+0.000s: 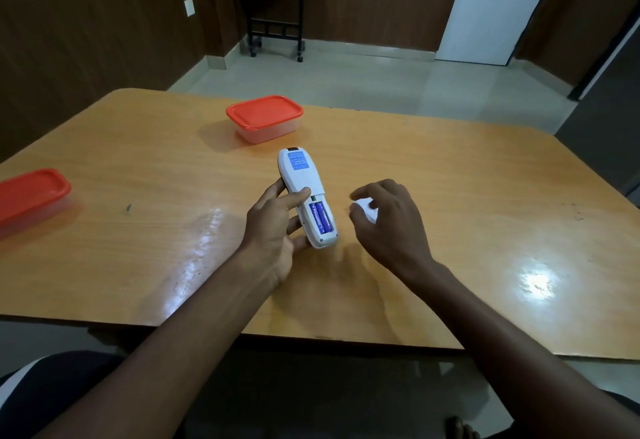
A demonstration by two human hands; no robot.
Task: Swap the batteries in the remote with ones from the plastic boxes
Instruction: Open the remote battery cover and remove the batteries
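Remote is face-down, held just above the desk in the left hand; grip closed around its body, thumb pressed on the back just above the open battery bay. Two purple cells still seated side by side in the bay.

Right hand is just right of the remote, fingers curled around a small white piece, probably the battery cover; partly hidden, can't confirm.

Two red-lidded plastic boxes: one beyond the remote's far end, one well to the remote's left at the desk edge. Both lids on.

Risks, as I judge them:
- Cover set down loose right of the remote could get knocked off the desk or forgotten.
- Old cells popped out one-handed may roll on the glossy top and get mixed with the new ones.
- Both boxes closed, and opening them needs a free hand; remote must go down first, bay open.
- Polarity: springs and markings not readable from here, so reversed insertion is easy.
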